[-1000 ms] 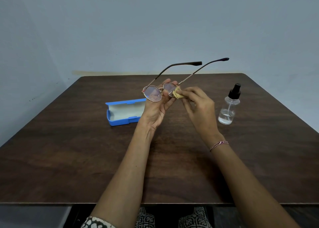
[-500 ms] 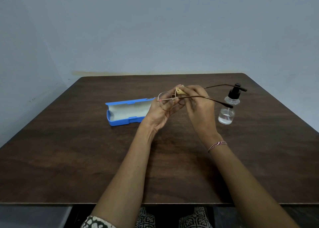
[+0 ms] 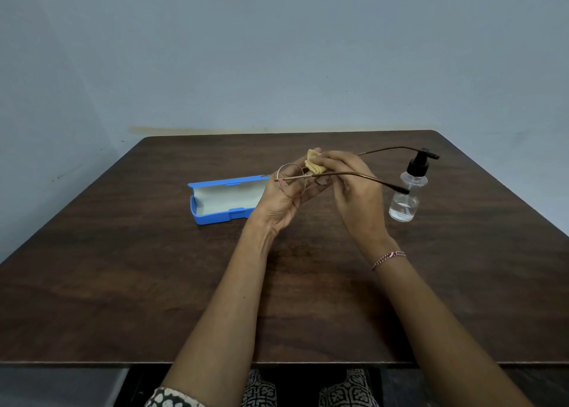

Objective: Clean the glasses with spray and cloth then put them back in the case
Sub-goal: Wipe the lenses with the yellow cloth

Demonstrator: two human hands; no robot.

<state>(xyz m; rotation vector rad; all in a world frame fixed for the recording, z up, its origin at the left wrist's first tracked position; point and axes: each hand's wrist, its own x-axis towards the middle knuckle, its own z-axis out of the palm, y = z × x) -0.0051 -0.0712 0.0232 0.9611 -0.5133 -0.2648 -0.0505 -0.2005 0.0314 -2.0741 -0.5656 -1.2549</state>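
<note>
Thin metal-framed glasses (image 3: pixel 291 183) with round lenses are held above the table's middle, temples pointing right toward the spray bottle (image 3: pixel 405 199). My left hand (image 3: pixel 284 202) grips the frame from below at the near lens. My right hand (image 3: pixel 354 188) pinches a small yellow cloth (image 3: pixel 314 163) against the far lens, which its fingers hide. The blue case (image 3: pixel 215 202) lies open on the table just left of my left hand, its pale lining showing. The clear bottle with a black pump stands upright to the right.
The dark wooden table (image 3: pixel 154 283) reaches to a blue-grey wall (image 3: pixel 277 52) at the back. Its near edge runs across the bottom, with patterned trouser knees (image 3: pixel 308 388) below it.
The glasses have turned and come down: the temples, raised toward the wall a second ago, now lie level pointing right. The cloth stays pinched on the lens.
</note>
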